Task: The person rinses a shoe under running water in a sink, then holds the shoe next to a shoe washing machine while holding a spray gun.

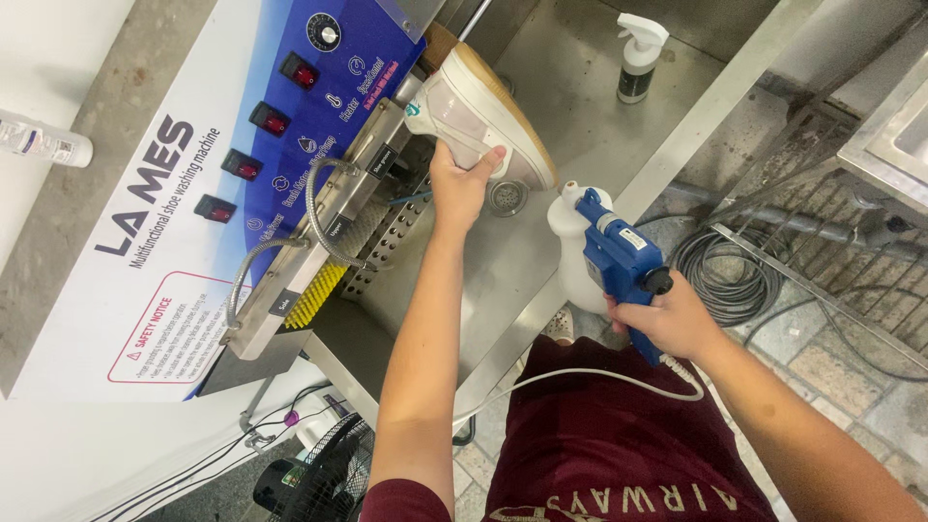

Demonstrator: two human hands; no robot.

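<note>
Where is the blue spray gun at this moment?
In the head view the blue spray gun is right of centre, held in the right hand at the steel basin's front edge, its nozzle toward the white shoe held by the left hand.

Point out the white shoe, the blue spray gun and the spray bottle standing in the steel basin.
white shoe (474, 116): head view, on its side panel.
blue spray gun (619, 256): head view, on its blue body.
spray bottle (638, 60): head view, on its neck.
</note>
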